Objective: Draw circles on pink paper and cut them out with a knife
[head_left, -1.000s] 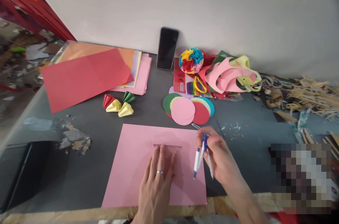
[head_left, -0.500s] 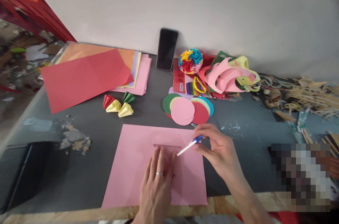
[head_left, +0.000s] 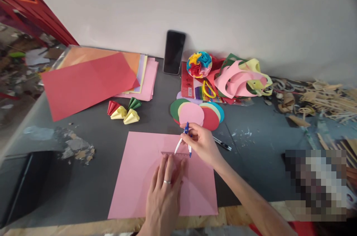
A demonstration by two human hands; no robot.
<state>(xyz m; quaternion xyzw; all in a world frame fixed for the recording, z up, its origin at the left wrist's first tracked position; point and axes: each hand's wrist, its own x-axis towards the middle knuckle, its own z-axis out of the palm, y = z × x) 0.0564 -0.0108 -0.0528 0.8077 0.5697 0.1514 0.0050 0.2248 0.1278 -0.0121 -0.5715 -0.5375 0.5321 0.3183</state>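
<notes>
Setting compass (head_left: pixel 184 142) legs against ruler (head_left: pixel 176 154) on pink sheet (head_left: pixel 145 176). Left hand (head_left: pixel 164 195) flat, fingers spread, pinning ruler. Right hand (head_left: pixel 202 144) pinched on compass top, tips at ruler edge. Next likely needs: steady ruler, fine leg spread to scale mark.

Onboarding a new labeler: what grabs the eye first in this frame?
Front and centre, the left hand presses a clear plastic ruler onto a large pink paper sheet, while the right hand stands a blue-and-white drawing compass on the ruler's edge. Behind lie a fan of coloured paper circles and a multicoloured paper ball.
</notes>
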